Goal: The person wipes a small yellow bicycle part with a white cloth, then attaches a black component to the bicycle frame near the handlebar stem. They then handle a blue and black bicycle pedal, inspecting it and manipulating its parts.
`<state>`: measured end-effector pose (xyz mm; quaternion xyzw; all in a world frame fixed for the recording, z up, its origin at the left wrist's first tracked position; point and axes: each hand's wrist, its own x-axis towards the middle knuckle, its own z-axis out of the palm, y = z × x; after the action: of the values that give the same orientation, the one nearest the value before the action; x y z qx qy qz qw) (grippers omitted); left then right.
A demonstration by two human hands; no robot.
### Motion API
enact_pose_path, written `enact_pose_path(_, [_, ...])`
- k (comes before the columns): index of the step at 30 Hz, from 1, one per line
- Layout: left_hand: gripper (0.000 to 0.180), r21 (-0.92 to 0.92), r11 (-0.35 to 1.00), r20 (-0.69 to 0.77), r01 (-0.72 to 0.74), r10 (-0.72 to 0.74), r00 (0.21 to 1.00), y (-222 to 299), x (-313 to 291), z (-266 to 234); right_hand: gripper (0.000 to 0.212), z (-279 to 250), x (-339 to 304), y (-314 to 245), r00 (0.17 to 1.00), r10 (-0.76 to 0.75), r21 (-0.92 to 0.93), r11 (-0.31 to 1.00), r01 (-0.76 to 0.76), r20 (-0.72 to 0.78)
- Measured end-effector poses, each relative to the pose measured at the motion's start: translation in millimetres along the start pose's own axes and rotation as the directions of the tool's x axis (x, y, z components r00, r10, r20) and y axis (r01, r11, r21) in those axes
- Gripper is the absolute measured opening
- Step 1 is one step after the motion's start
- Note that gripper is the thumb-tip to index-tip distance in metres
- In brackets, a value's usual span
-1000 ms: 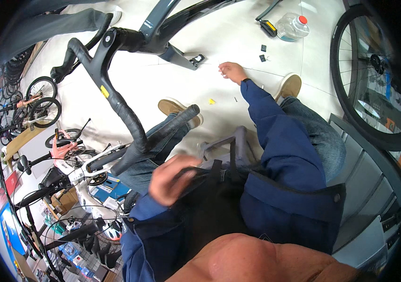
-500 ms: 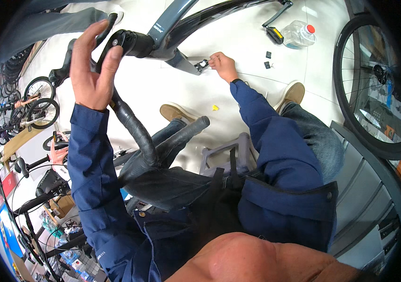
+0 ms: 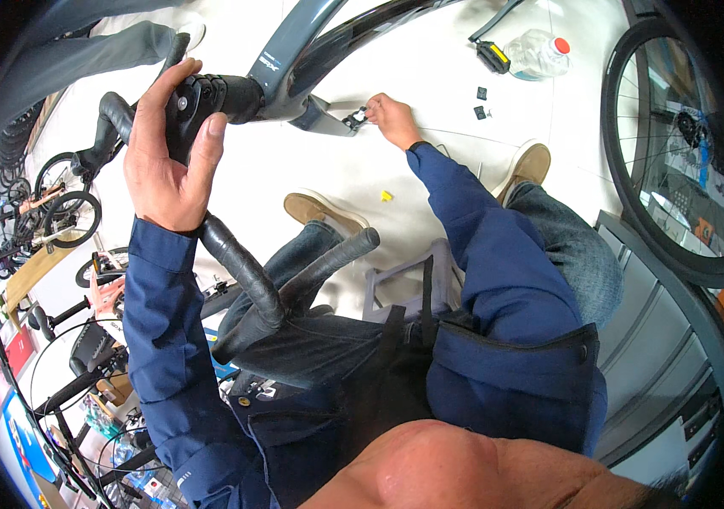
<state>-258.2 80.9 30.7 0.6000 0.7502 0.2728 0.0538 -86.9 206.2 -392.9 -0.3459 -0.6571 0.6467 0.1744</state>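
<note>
A dark grey bicycle frame point(image 3: 296, 47) lies slanted across the upper middle, its black drop handlebar point(image 3: 239, 263) turned toward me. My left hand point(image 3: 165, 174) straddles the middle of the bar by the black stem point(image 3: 209, 100), thumb on one side and fingers on the other. At the end of the fork point(image 3: 315, 116), my right hand point(image 3: 392, 119) has its fingers pinched together against a small black and silver fitting point(image 3: 355, 120). Whatever lies between those fingertips is too small to make out.
Small black pads point(image 3: 482, 102), a yellow piece point(image 3: 387, 196) and a red-capped clear jug point(image 3: 538, 53) are on the pale floor. A grey stool point(image 3: 370, 293) stands between my legs. At right is a wheel point(image 3: 612, 127); bicycles point(image 3: 73, 216) crowd the left. Another person's leg point(image 3: 116, 55) is upper left.
The stem and fork have shifted slightly left and the stem a little lower, my left hand moving with them. My right hand has moved slightly left, staying at the fork end.
</note>
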Motion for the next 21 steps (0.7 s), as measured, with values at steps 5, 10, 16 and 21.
enact_pose_path(5, [0.055, 0.014, 1.000, 0.003, 0.005, -0.005, 1.000, 0.7, -0.4, 0.8, 0.015, 2.2, 6.5, -1.7, 0.988, -0.150, -0.183, 0.971, 0.153, 0.027])
enact_pose_path(10, [0.055, -0.008, 1.000, 0.019, 0.019, -0.019, 1.000, 1.1, -0.5, 0.5, 0.014, 5.9, 1.1, 2.9, 0.980, -0.196, -0.279, 0.939, 0.199, 0.042])
enact_pose_path(16, [0.055, -0.033, 0.999, 0.015, 0.039, -0.039, 0.999, 2.0, -0.7, 0.8, 0.013, 22.6, -5.7, 12.4, 0.985, -0.166, -0.327, 0.930, 0.169, 0.036])
enact_pose_path(21, [0.053, -0.026, 0.998, 0.016, 0.062, -0.061, 0.998, 2.8, -0.8, 0.0, 0.015, 6.9, -0.6, 13.0, 0.993, -0.091, -0.129, 0.988, 0.081, -0.074])
